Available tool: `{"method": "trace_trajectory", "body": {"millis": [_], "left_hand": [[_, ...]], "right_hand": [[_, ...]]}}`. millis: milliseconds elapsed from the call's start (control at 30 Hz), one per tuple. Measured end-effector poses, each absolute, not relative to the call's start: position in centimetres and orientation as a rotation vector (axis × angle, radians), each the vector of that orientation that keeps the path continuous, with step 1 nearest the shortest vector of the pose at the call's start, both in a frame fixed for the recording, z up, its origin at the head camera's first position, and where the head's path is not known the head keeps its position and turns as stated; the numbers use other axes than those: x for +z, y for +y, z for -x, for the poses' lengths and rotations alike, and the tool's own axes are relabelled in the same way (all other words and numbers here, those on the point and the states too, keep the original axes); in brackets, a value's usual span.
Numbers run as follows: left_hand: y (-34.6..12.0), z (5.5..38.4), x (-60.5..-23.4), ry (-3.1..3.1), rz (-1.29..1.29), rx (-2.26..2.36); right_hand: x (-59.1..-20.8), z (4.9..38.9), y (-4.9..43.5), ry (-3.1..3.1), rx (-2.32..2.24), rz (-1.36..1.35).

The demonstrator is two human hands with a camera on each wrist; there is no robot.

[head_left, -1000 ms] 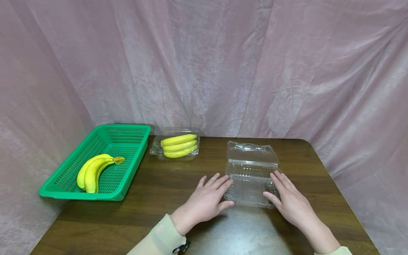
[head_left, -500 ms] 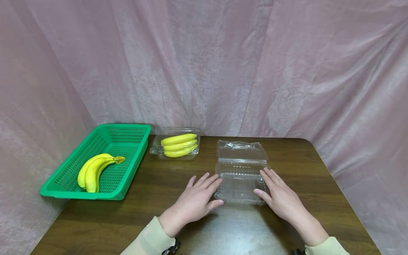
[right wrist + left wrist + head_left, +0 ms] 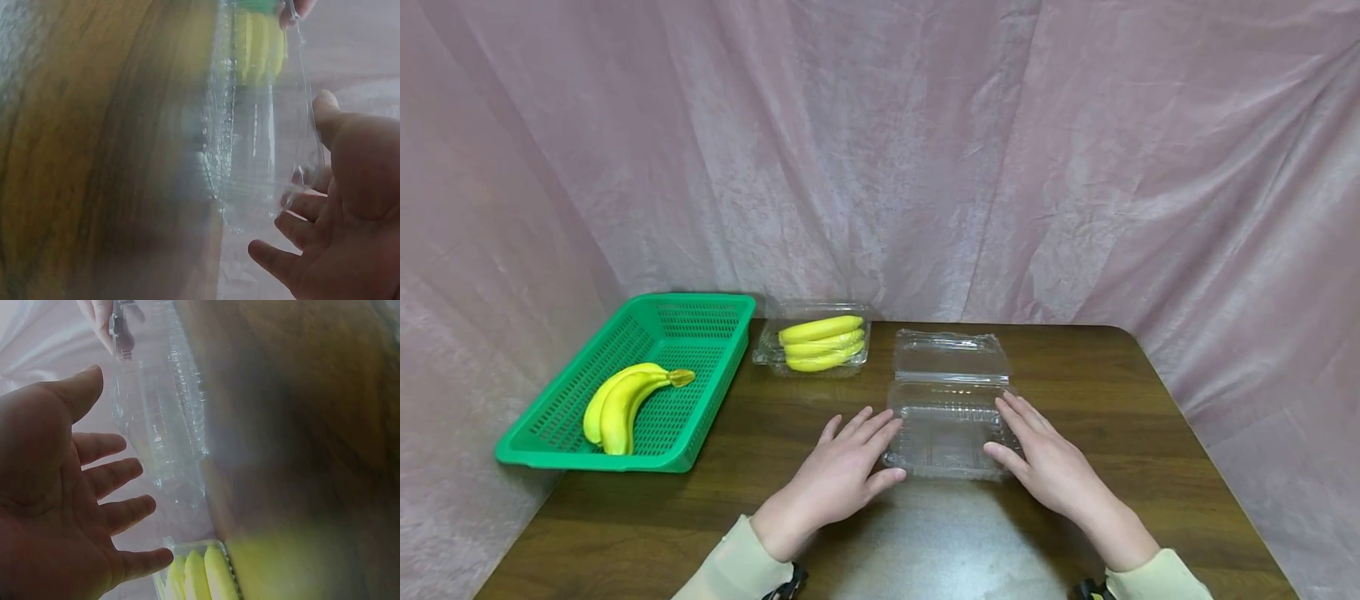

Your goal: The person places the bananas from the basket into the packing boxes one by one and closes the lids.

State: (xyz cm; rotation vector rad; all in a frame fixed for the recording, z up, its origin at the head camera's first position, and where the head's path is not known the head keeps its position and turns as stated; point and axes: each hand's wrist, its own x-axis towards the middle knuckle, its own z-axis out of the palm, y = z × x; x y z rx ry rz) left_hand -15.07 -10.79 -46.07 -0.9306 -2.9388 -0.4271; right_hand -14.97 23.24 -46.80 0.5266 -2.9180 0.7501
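A clear plastic clamshell container point(image 3: 951, 425) lies on the table with its lid point(image 3: 951, 354) folded back toward the curtain. Nothing is inside it. My left hand point(image 3: 838, 471) is at its left side, fingers spread and straight, fingertips right at the rim. On the opposite side my right hand point(image 3: 1052, 462) touches the right rim with extended fingers, the thumb over the near corner. In the left wrist view, the fingers point(image 3: 122, 512) are spread beside the clear wall. The right wrist view has the fingertips point(image 3: 300, 203) against the container's edge.
A green basket point(image 3: 711, 425) holding two joined bananas point(image 3: 625, 408) stands at the left. Behind, near the table's back edge, another clear container point(image 3: 767, 354) holds several bananas point(image 3: 822, 343). A pink curtain point(image 3: 880, 167) hangs around the wooden table point(image 3: 760, 483).
Both hands have moved left together, and the open clear container has slid left across the table between them. The basket and the container of bananas have stayed put.
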Motion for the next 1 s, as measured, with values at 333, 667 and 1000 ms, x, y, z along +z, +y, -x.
{"method": "trace_trajectory", "body": {"millis": [333,667,1000], "left_hand": [[-11.2,15.0,-46.1,-2.933,0.94,-0.412],[-11.4,15.0,-46.1,-2.952,0.926,-0.413],[-11.9,15.4,-45.8,-2.93,0.903,-0.414]], "right_hand": [[-46.6,13.9,24.8,-3.009,0.815,-0.488],[-47.0,14.2,24.5,-3.05,0.839,-0.517],[-46.8,15.0,24.1,-3.038,0.822,-0.531]]}}
